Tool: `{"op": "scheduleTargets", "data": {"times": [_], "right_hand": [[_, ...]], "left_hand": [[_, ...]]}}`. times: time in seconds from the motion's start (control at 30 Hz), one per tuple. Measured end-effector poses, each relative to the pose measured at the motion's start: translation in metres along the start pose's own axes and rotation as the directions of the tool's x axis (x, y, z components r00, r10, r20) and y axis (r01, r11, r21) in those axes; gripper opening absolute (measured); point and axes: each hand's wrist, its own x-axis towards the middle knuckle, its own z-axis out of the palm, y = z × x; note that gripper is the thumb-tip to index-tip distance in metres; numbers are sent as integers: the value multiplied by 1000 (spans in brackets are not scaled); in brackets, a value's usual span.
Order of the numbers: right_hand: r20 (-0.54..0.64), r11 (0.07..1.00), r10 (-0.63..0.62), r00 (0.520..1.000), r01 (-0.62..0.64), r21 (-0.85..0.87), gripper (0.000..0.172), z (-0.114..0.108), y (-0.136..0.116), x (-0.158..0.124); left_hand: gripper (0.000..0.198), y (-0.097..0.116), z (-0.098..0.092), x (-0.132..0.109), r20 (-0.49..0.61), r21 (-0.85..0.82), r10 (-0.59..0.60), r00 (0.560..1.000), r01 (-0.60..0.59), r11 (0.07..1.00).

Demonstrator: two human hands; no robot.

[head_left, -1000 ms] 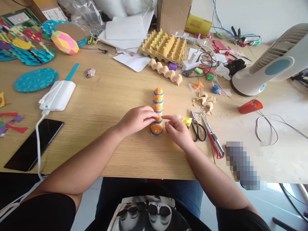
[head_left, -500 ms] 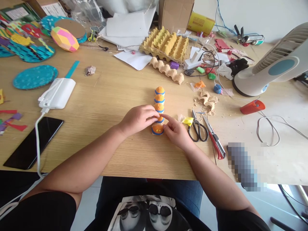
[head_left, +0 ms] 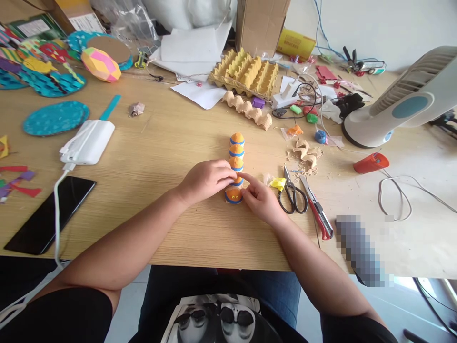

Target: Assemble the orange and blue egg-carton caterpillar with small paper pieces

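Observation:
A caterpillar made from an egg-carton strip [head_left: 236, 150] lies lengthwise in front of me on the table. Its bumps are covered in orange clay with blue bands along the lower edges, and the nearest bump carries two small yellow rings like eyes. From the left, my left hand [head_left: 209, 180] has its fingers closed on the bump behind the head, partly hiding it. My right hand [head_left: 261, 197] grips from the right, index fingertip on that same bump and thumb against the head's side. Whatever lies between the fingertips is too small to make out.
Right of my hand lie black scissors [head_left: 293, 196], a red box cutter [head_left: 320, 214], yellow clay [head_left: 277, 183] and torn carton scraps [head_left: 305, 153]. Behind are a carton strip [head_left: 248, 109] and a yellow egg tray [head_left: 246, 74]. A fan [head_left: 403, 105] stands right; a power bank [head_left: 87, 143] and phone [head_left: 50, 214] lie left.
The whole view has shifted slightly downward. Both hands stay at the same bumps of the caterpillar, with only tiny finger movement.

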Motion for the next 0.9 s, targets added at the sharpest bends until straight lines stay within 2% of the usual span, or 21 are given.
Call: {"op": "scheduleTargets", "data": {"times": [0.6,0.9], "right_hand": [[4,1000,-1,1000,1,1,54,0,-3,-1],[9,1000,-1,1000,1,-5,55,0,-1,-1]], "left_hand": [[15,2,-2,0,8,-17,-58,998,58,998],[16,0,-2,-1,0,-7,-9,1000,9,1000]]}}
